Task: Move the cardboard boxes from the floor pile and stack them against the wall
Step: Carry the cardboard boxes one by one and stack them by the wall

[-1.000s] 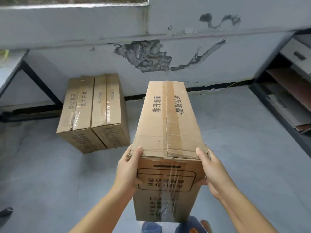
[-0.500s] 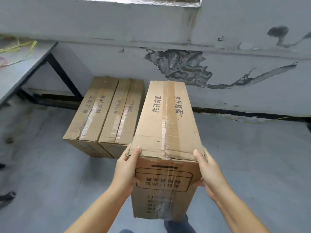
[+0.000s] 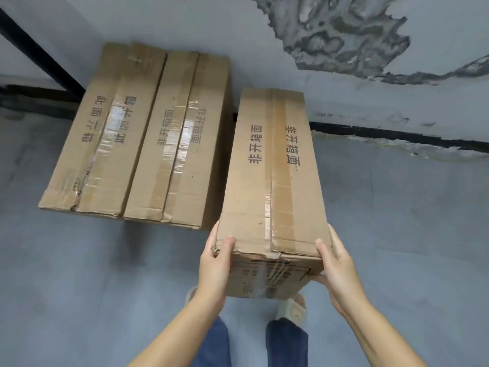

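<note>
A taped, closed box [image 3: 272,181] is grasped at its near end, the left hand [image 3: 215,263] wrapped round the 9 o'clock corner and the right hand [image 3: 336,266] round the 3 o'clock corner; its contents cannot be seen. Two more sealed boxes [image 3: 137,133] are laid side by side on the floor [image 3: 79,287] at 10 o'clock, against the wall [image 3: 185,22], just beside the held one. The held box's underside is hidden, so whether it touches the floor cannot be told, and the print on its near face is blurred behind tape.
</note>
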The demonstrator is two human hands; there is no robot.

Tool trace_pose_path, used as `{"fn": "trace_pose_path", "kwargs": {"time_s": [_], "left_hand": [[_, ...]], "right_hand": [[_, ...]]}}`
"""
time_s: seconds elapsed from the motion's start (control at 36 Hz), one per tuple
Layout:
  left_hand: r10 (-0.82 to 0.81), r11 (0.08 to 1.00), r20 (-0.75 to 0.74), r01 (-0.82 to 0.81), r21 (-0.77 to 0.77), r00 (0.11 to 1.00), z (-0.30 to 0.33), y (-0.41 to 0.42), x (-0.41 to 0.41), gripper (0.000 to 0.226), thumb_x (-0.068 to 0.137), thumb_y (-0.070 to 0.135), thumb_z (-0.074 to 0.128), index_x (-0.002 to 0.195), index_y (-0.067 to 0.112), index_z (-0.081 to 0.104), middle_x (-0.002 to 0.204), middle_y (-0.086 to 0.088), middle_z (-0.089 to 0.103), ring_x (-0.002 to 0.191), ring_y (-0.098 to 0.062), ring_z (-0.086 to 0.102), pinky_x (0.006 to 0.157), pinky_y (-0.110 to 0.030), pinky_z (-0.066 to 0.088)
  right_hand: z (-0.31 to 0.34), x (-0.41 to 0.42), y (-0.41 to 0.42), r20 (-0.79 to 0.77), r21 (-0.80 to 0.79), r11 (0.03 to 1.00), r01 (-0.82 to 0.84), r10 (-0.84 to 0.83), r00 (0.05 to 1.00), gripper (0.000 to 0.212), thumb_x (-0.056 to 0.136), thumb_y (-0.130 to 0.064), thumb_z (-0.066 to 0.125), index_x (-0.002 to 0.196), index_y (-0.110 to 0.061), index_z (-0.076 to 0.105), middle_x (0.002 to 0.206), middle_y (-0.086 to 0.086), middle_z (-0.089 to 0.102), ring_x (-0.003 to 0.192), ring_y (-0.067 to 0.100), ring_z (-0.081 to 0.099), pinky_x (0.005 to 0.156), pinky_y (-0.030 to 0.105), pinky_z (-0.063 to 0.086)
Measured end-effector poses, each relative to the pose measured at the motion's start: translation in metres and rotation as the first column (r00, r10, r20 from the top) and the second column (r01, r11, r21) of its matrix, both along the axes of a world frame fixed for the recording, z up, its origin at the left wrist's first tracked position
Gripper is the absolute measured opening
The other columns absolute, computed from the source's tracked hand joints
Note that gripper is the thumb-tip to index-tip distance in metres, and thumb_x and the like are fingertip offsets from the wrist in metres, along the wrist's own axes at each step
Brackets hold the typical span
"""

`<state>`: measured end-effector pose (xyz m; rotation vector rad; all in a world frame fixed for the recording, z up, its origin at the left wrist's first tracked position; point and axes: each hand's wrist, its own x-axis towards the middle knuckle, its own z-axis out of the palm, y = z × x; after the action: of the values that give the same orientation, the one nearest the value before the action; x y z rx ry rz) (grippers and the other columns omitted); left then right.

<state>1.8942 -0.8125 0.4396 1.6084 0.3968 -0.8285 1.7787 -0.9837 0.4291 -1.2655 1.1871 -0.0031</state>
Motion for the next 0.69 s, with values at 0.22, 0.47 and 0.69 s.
{"fn": "trace_pose_path", "kwargs": {"time_s": [0.22, 0.47, 0.69], "left_hand": [[0.005, 0.989, -0.230, 0.030, 0.146, 0.973, -0.032, 0.031, -0.012, 0.045, 0.083, 0.056, 0.059, 0.126, 0.044, 0.053, 0.110, 0.012, 0.069, 0.106, -0.016, 0.062, 0.081, -0.036, 0.048], [0.222, 0.963, -0.607, -0.268, 0.016, 0.763, -0.069, 0.036, -0.014, 0.054, 0.084, 0.044, 0.058, 0.127, 0.013, 0.055, 0.124, -0.010, 0.064, 0.112, -0.023, 0.060, 0.080, -0.052, 0.051], [0.276, 0.936, -0.559, -0.350, -0.027, 0.782, -0.099, 0.009, 0.054, 0.032, 0.093, 0.036, 0.055, 0.114, 0.012, 0.059, 0.124, -0.013, 0.061, 0.120, -0.029, 0.055, 0.071, -0.053, 0.051]], "right_hand": [[-0.023, -0.003, 0.017, -0.039, 0.051, 0.998, -0.033, 0.035, 0.999, 0.045, 0.099, -0.034, 0.048, 0.142, -0.043, 0.039, 0.126, -0.014, 0.063, 0.115, 0.013, 0.060, 0.103, 0.051, 0.045], [-0.047, 0.001, 0.023, -0.017, 0.074, 0.995, -0.070, 0.072, 0.997, 0.065, 0.084, -0.052, 0.058, 0.142, -0.042, 0.031, 0.142, -0.014, 0.047, 0.126, 0.004, 0.047, 0.104, 0.018, 0.039], [-0.101, 0.055, 0.006, 0.015, -0.002, 0.995, -0.097, 0.097, 0.995, 0.052, 0.099, -0.031, 0.048, 0.149, -0.033, 0.031, 0.142, -0.010, 0.050, 0.127, 0.006, 0.049, 0.104, 0.020, 0.041]]}}
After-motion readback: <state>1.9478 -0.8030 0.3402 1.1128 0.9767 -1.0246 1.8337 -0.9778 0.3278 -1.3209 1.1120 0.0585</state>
